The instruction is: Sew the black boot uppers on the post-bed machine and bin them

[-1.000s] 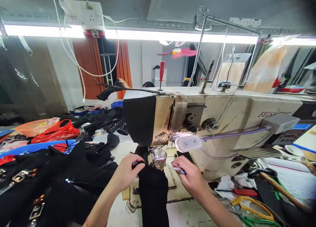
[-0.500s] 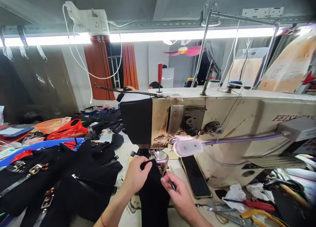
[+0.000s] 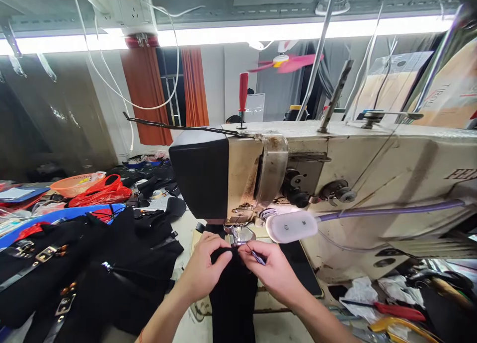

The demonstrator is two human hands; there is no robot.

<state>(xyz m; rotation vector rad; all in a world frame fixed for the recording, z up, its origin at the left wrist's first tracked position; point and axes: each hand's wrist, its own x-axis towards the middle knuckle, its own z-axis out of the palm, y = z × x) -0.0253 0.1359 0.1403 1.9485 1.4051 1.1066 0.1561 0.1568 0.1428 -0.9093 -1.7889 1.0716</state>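
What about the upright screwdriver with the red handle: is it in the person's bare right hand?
No, the red-handled screwdriver stands on top of the bulky cream-coloured sewing machine, well above the right hand.

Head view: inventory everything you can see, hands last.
Sewing machine: one, cream and black, centre to right
Cloth: one, black, lower centre
Lamp: one, white, below machine arm
Phone: one, black, beneath lamp
Screwdriver: one, red, machine top
Fan: one, pink, background
Curtain panels: two, orange, background left
Basket: one, orange, left
Bag: one, red, beside basket
Tray: one, blue, left
Buckled pieces: several, black, lower left
Tools: several, red and yellow, lower right
Left hand: one, bare, on cloth
Right hand: one, bare, holding slim tool
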